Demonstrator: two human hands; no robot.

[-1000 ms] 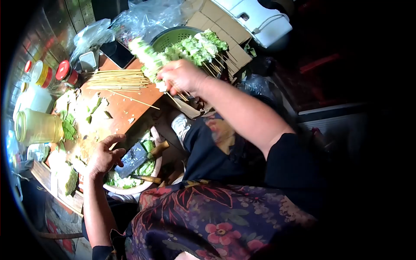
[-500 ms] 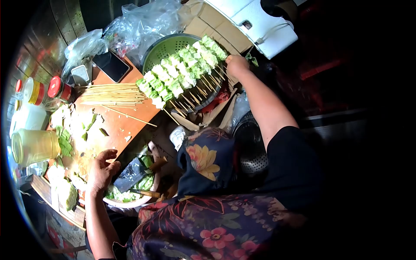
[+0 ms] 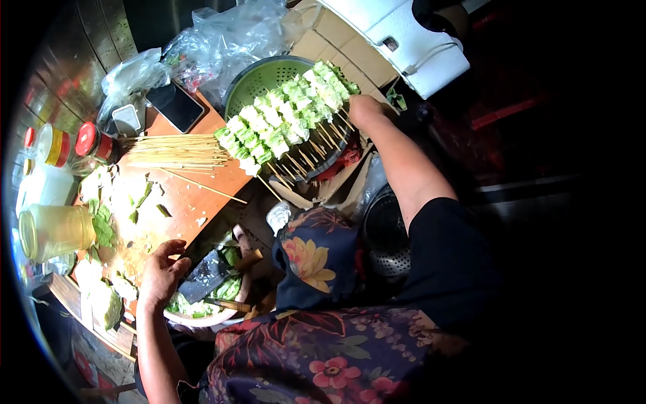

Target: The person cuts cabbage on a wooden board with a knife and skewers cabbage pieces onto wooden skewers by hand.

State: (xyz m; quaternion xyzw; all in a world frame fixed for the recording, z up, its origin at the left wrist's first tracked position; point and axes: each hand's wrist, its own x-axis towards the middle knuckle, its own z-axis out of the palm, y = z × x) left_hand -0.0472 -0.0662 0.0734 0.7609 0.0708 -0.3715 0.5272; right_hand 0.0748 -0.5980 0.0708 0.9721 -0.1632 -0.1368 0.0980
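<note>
At the right end of a row of leafy green cabbage skewers [image 3: 286, 114], my right hand [image 3: 367, 111] is closed around the stick end of the last skewer; its fingers are partly hidden. The row lies across a green colander [image 3: 259, 77], bare stick ends pointing down and right. My left hand [image 3: 160, 273] hovers at the edge of the orange board [image 3: 192, 195], fingers loosely curved and apart, nothing in them. Beside it is a bowl [image 3: 232, 320] of cut leaves, with a dark-bladed cleaver [image 3: 204, 277] resting on top.
A bundle of bare bamboo sticks [image 3: 178, 149] lies on the board, near a phone [image 3: 176, 108]. Jars, including a red-lidded jar [image 3: 94, 143] and a yellowish tub [image 3: 57, 231], line the left. Plastic bags [image 3: 225, 40] and a white foam box [image 3: 404, 47] stand behind.
My right hand sits slightly lower in view, still at the end of the skewer row. My left hand has shifted slightly down and right. The whole view has moved a little.
</note>
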